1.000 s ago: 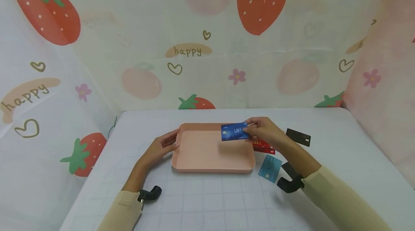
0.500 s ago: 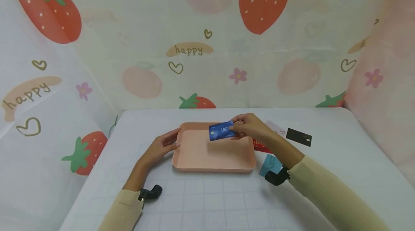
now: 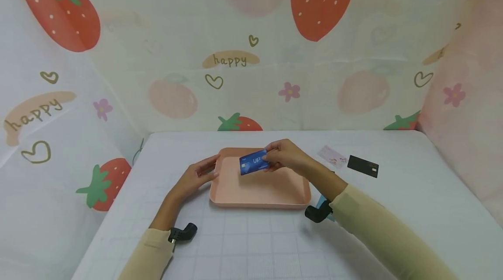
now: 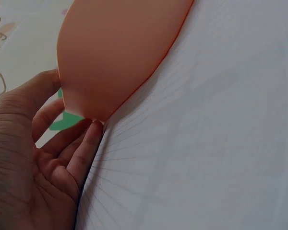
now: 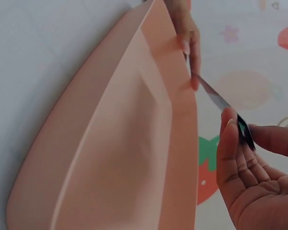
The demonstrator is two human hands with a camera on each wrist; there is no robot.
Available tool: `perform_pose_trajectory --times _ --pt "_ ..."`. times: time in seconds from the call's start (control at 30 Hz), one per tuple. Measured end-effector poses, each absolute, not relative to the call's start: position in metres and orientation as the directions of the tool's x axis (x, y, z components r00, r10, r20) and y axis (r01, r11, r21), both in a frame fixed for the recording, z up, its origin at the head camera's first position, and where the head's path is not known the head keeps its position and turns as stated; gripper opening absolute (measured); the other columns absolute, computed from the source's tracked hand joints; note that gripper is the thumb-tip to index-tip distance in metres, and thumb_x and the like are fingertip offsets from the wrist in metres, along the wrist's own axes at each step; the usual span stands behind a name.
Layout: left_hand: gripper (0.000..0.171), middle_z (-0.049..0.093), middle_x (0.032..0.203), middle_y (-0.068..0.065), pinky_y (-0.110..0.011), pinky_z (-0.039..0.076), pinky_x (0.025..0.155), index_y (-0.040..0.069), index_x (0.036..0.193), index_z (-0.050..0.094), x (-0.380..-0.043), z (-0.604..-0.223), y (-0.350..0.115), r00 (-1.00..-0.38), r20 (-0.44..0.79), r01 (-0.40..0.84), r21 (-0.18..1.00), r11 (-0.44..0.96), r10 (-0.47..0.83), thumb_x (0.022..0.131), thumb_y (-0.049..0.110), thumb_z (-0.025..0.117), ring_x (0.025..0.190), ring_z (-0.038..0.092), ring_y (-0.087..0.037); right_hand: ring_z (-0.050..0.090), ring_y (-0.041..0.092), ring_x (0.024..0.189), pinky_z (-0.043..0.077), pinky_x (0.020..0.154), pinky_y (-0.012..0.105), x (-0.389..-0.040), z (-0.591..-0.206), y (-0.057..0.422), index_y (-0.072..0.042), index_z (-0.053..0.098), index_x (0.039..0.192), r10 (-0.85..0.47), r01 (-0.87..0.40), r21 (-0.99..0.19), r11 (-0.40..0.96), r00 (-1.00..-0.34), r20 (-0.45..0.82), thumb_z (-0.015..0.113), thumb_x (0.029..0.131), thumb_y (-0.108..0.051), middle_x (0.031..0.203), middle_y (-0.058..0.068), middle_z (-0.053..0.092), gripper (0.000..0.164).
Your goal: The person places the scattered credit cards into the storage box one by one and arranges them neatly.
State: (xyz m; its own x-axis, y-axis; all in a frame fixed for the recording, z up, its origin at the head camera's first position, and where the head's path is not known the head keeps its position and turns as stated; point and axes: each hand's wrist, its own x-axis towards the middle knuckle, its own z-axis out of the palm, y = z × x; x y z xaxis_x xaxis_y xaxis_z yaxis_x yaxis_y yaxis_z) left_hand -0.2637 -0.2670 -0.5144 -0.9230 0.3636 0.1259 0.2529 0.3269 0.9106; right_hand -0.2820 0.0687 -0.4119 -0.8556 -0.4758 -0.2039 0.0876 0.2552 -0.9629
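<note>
Over the pink rectangular tray (image 3: 235, 199), a blue card (image 3: 250, 164) marked VIP is pinched between the thumb and fingers of my right hand (image 3: 288, 157). The card is tilted and stays above the tray floor, casting a shadow there. In the right wrist view the same card (image 5: 221, 100) appears nearly edge-on, beside the right hand (image 5: 259, 182). My left hand (image 3: 196, 174) holds the left end of the tray by its rim. The left wrist view has that hand's thumb and fingertips against the tray (image 4: 115, 48).
Right of the tray lie a pale pink card (image 3: 332, 156) and a black card (image 3: 363, 166) with a chip. A light blue card (image 3: 321, 200) is mostly covered by the right wrist's camera. White cloth covers the table (image 3: 235, 245); a strawberry-print sheet (image 3: 314, 61) hangs behind.
My right hand has carried the blue card leftward over the tray, and the card has tilted. The right forearm now covers the red card. My left hand has stayed at the tray's left end.
</note>
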Motion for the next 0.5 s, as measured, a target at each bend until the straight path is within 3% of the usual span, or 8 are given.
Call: perform_pose_trajectory --times 0.23,0.5 --pt "0.059 0.048 0.154 -0.013 -0.052 0.035 0.116 0.009 0.151 0.048 -0.265 -0.514 -0.267 -0.922 0.148 0.268 0.911 0.313 0.359 0.097 0.013 0.070 0.140 0.047 -0.036 0.073 0.022 0.072 0.060 0.086 0.047 -0.283 -0.415 0.054 0.009 0.063 0.122 -0.478 0.145 -0.961 0.237 -0.843 -0.245 0.068 0.095 -0.005 0.105 0.022 0.071 0.031" --pt "0.059 0.047 0.154 -0.015 -0.054 0.036 0.115 0.007 0.150 0.049 -0.267 -0.517 -0.267 -0.923 0.156 0.266 0.920 0.289 0.352 0.096 0.011 0.071 0.139 0.047 -0.038 0.071 0.019 0.067 0.063 0.078 0.040 -0.286 -0.422 0.041 0.011 0.064 0.116 -0.458 0.154 -0.959 0.239 -0.853 -0.251 0.067 0.094 -0.003 0.102 0.022 0.070 0.027"
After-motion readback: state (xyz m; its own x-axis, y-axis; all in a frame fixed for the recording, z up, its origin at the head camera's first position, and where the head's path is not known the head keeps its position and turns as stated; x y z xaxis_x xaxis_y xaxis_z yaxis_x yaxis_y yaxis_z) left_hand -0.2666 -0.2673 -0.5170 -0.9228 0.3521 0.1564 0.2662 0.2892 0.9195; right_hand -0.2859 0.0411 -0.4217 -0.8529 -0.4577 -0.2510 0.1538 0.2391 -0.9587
